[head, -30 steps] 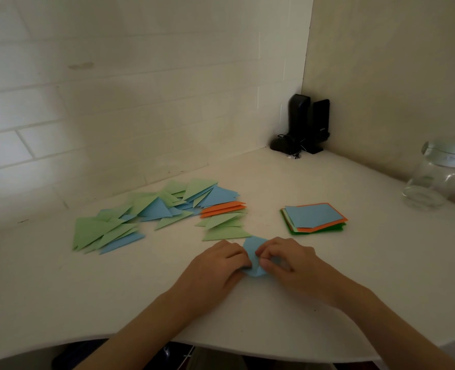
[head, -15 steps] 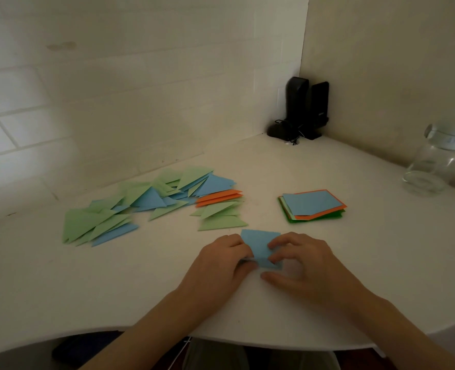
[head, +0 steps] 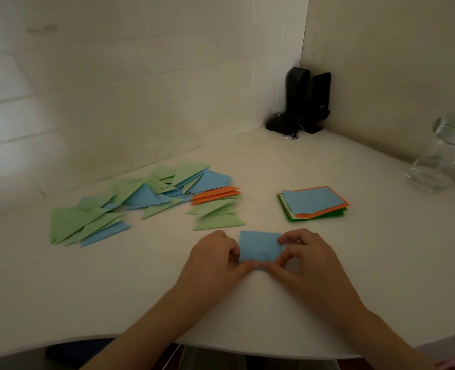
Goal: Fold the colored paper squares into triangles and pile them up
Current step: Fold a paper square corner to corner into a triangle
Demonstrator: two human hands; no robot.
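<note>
A light blue paper square (head: 259, 246) lies flat on the white table (head: 146, 284) between my hands. My left hand (head: 211, 260) pinches its left edge and near corner with curled fingers. My right hand (head: 305, 259) pinches its right edge, thumb and forefinger curled at the near corner. A spread pile of folded green, blue and orange triangles (head: 151, 196) lies to the left and behind. A stack of unfolded squares (head: 313, 202), blue on top over orange and green, sits to the right behind my hands.
Two black speakers (head: 307, 98) with a cable stand in the far corner. A clear glass jar (head: 446, 158) with a pale lid stands at the right edge. The table's curved front edge runs just below my forearms.
The blue paper, partly bunched under my fingers a second ago, now lies opened flat as a square. My hands have spread apart to its left and right edges.
</note>
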